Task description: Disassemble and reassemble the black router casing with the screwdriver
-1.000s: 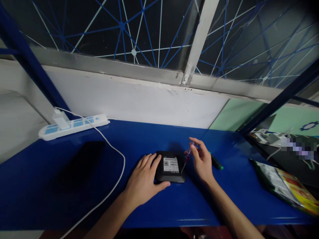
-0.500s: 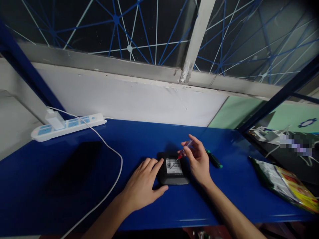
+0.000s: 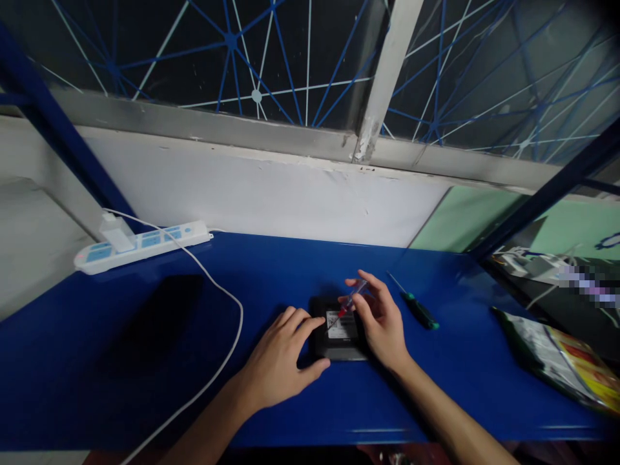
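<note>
Blue tabletop [image 3: 281, 271], black label-bearing electronic device [image 3: 345, 353] lying flat near the middle, between my hands, sticker [image 3: 341, 325] facing up. My left hand [image 3: 277, 358] is spread, index fingertip resting on the device's left side; thumb at its near left corner, contact unclear. My right hand [image 3: 382, 326] pinches a clear-handled screwdriver [image 3: 352, 296] between thumb and fingers, tilted, with its shaft reaching down left across the sticker. Tip is by the sticker's left side — can't tell whether it touches.

Progress: I'd judge it early. Casing looks whole, no part lifted off, no removed screw that I can make out. Whether any fastening is already loosened, can't say. Opening it seems to be what is left, if that is the work.

Nearby: green-and-black screwdriver [image 3: 420, 310] lies to the right, unused. Far left — white power strip [image 3: 155, 239], its white cable [image 3: 240, 316] trailing nearward.
</note>
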### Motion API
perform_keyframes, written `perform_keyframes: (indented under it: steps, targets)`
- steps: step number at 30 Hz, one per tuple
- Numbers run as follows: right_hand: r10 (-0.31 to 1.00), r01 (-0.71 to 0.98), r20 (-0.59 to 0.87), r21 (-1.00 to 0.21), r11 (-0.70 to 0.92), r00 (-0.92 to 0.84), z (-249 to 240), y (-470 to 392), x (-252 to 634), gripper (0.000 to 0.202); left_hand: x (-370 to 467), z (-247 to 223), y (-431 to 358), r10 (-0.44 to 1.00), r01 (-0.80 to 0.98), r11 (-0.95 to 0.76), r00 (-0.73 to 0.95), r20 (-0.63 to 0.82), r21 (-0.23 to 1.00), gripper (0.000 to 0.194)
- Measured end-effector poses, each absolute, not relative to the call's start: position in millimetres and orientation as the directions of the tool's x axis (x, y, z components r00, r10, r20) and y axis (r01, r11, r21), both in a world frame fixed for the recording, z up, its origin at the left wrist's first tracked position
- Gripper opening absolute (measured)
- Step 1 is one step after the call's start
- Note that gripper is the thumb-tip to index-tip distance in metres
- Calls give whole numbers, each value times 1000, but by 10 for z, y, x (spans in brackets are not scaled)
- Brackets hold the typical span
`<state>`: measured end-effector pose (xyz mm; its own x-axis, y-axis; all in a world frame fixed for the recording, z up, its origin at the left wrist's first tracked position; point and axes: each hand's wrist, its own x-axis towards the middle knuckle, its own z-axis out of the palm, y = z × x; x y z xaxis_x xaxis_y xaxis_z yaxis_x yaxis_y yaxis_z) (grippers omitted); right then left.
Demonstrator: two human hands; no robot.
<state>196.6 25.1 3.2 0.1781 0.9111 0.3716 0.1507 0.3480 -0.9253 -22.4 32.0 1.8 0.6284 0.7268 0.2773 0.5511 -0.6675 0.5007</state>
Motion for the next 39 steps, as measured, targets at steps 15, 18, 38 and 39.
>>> perform_keyframes:
  steps: [15,18,38,39]
  targets:
    - [823,353,494,-851,390,281,25,262,2011,25,-211,-16,344,744,582,-637,636,205,505,48]
    - [878,249,429,-892,377,211,40,239,2004,33,-222,-33,344,745,581,-637,632,212,507,47]
    - [889,297,412,-890,346,199,32,243,1994,39,-197,-41,345,730,586,-660,648,218,470,47]
    - [894,284,401,-897,339,198,39,241,1988,41,-198,-35,346,729,584,-661,648,220,471,47]
